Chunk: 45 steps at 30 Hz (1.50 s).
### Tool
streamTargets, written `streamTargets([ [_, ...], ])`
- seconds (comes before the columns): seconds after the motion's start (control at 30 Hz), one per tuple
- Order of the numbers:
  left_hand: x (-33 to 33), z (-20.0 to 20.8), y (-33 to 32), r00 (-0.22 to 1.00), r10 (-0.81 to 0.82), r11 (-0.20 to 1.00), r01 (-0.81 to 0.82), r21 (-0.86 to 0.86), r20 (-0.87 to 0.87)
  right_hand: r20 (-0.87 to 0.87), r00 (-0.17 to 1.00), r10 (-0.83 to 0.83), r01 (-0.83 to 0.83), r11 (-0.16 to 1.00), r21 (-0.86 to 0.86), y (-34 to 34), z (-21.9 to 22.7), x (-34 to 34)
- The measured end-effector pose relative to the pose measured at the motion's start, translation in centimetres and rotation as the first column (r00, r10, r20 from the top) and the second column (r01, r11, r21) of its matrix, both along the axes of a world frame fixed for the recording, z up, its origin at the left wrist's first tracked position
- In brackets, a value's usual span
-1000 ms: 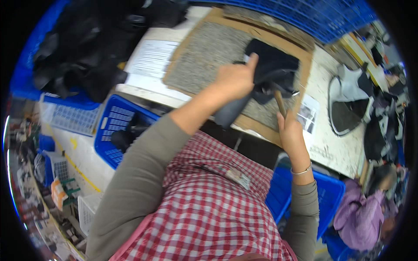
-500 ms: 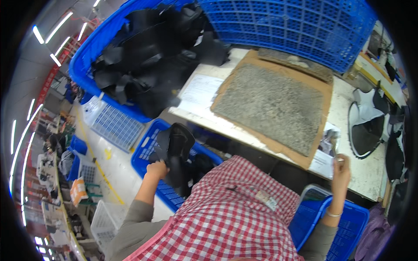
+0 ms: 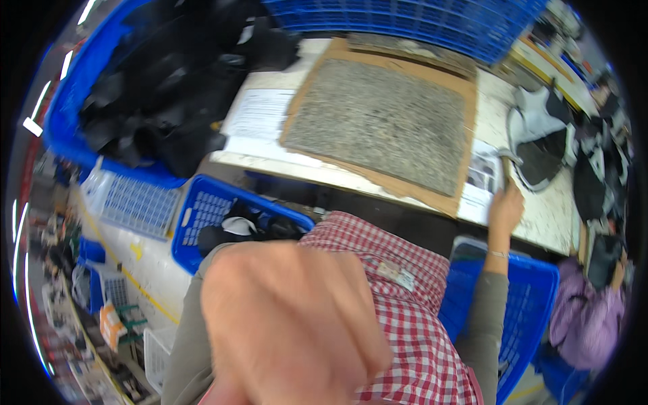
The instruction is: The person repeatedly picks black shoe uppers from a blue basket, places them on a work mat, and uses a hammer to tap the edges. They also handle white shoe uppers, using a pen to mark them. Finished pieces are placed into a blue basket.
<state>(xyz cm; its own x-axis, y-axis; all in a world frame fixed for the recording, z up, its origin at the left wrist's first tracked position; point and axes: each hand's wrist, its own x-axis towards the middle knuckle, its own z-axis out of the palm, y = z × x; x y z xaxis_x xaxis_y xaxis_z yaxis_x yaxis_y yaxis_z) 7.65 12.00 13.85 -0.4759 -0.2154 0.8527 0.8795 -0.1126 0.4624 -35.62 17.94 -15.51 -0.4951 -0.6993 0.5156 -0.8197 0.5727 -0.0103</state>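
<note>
Close up and blurred, my left hand (image 3: 297, 317) fills the lower middle of the view. Its knuckles are bent and its fingers curl out of sight, so whatever they hold, if anything, is hidden. My right hand (image 3: 507, 208) is closed round the handle of a small hammer (image 3: 507, 165) with a metal head, over the right part of the white table (image 3: 555, 226). Beside the hammer lie a printed sheet with pictures (image 3: 481, 177) and a grey, white and black shoe upper (image 3: 536, 145). Left of them a worn grey slab (image 3: 378, 121) rests on a brown cardboard sheet (image 3: 307, 101).
A big blue basket (image 3: 64, 121) of black pieces stands at the upper left. Below it, another blue basket (image 3: 177, 236) holds black pieces. A blue crate (image 3: 418, 20) is at the table's back, a blue bin (image 3: 533, 297) at my right. A person in purple (image 3: 587, 314) is beyond.
My left hand has let go of the black piece at the left basket and risen close to the camera. My right hand has moved forward over the table with the hammer. The view has shifted.
</note>
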Motion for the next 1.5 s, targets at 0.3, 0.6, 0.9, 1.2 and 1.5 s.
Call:
streamTargets([
  [0.3,-6.8,-0.9,2.7,0.930,-0.307,0.891,0.356,0.282,-0.204,-0.001,0.999,-0.048,0.048,0.999,-0.017,-0.2,1.4,1.7],
  [0.6,-10.4,-1.2,3.8,0.782,-0.615,0.658,0.582,0.478,-0.104,0.037,0.998,-0.056,0.060,0.992,-0.111,-0.1,1.5,1.8],
  [0.9,-12.5,-3.0,4.9,0.727,-0.678,0.623,0.648,0.438,-0.112,0.034,0.999,0.028,-0.024,0.993,-0.115,-0.3,2.2,1.8],
  [1.2,-16.3,-1.8,4.0,0.543,-0.839,0.495,0.783,0.376,-0.025,0.037,0.988,0.148,-0.144,0.985,-0.094,-3.7,1.9,-0.3],
  [1.5,-19.3,-10.8,-3.6,0.566,0.660,0.589,0.019,-0.808,0.494,0.047,0.996,0.079,-0.071,0.985,-0.160,-5.8,0.6,-2.2],
])
